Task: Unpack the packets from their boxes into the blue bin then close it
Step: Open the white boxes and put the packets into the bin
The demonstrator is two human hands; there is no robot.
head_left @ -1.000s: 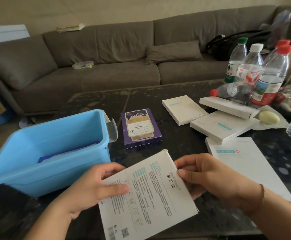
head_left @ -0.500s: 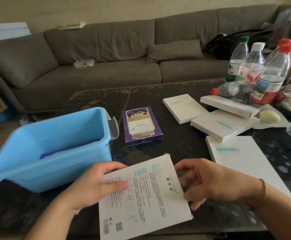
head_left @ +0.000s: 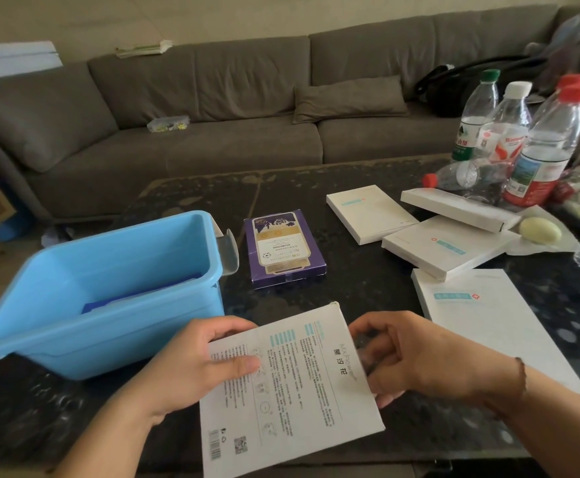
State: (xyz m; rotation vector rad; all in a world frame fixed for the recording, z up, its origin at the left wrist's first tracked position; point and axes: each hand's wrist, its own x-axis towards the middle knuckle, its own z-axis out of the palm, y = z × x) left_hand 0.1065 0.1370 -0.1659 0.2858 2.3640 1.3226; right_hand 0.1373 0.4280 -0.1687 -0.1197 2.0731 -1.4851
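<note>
Left hand (head_left: 192, 370) clamped on the near-left edge of a flat white box (head_left: 292, 388), thumb pressed across the printed face, fingers hidden beneath. Right hand (head_left: 416, 357) curled at the box's right end, fingertips apparently working at the flap there; blurred, so whether anything is yet pinched cannot be told. Box held tilted just above the dark table (head_left: 316, 201), near the front edge. Step in hand, by judgement: opening this box to draw out its packets. Next move calls for prising the end flap free, sliding the contents out rightward, then carrying them left to the blue bin (head_left: 116, 326), which sits open just beside the left hand with something dark blue lying in its bottom. Lid not clearly seen; only a grey latch (head_left: 229, 251) at the bin's far-right corner. Beyond, a purple box (head_left: 283, 250) close to the bin, and four more white boxes (head_left: 447, 250) right of centre, one almost touching the right wrist. Bottles (head_left: 537, 146) crowded at the far right; clear path leftward over the bin's near rim.
</note>
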